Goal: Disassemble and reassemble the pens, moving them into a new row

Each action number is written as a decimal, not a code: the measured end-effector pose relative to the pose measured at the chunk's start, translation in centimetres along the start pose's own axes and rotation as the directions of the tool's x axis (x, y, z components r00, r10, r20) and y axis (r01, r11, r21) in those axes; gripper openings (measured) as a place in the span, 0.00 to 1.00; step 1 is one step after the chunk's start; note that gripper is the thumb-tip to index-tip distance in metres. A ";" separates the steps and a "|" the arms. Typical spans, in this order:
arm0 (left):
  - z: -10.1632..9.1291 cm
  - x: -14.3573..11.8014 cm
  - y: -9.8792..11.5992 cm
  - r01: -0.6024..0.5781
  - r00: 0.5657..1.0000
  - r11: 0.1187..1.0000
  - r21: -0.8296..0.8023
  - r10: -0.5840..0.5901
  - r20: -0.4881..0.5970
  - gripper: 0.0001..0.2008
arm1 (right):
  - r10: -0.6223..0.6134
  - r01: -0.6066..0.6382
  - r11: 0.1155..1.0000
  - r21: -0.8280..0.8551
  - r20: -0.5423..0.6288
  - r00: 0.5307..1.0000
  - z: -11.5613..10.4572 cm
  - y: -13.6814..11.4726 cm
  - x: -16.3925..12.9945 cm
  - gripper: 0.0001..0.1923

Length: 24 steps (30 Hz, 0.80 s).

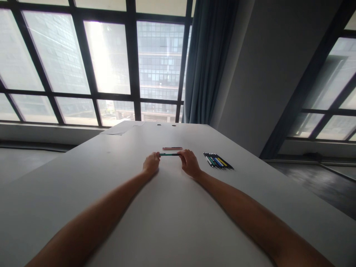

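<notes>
A green pen with dark ends (169,154) lies crosswise between my two hands. My left hand (151,162) is closed on its left end, which shows a dark clip. At the other end, the fingers of my right hand (190,162) pinch the dark tip section. Just beyond it, a pink pen with a dark strip (172,148) rests on the table, parallel to the green one. To the right of my right hand lies a row of several pens (218,161), side by side and slanted, with white, green, blue, yellow and black barrels.
The white table (178,215) stretches away toward the window. White paper sheets (118,128) lie at its far left, and two dark round spots (174,125) mark the far end. A blue curtain (207,63) and a grey pillar (267,74) stand behind on the right.
</notes>
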<state>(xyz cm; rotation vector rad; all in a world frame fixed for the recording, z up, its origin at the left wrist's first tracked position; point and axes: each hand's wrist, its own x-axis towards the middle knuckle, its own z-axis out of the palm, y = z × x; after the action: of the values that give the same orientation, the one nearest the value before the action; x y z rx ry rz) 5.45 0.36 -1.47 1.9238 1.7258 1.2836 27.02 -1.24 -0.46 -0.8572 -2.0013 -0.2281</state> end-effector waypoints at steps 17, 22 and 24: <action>-0.6 -2.5 2.2 -0.637 0.771 0.732 0.242 0.598 0.219 0.14 | 0.008 -0.012 0.998 0.056 0.057 0.998 0.4 -0.9 0.0 0.12; -0.7 -2.6 2.5 -0.606 0.795 0.751 0.261 0.562 0.229 0.12 | 0.043 -0.050 0.997 0.067 0.096 0.994 0.5 -1.4 -0.1 0.15; -0.9 -2.7 2.7 -0.615 0.788 0.737 0.280 0.567 0.239 0.12 | 0.074 -0.080 0.996 0.040 0.134 0.988 0.5 -1.3 -0.1 0.19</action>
<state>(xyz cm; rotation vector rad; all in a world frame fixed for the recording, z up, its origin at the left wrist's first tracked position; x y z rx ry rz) 6.86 -3.06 -0.26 2.8663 1.3695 1.0102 25.84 -2.05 -0.62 -0.9393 -2.0829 -0.0835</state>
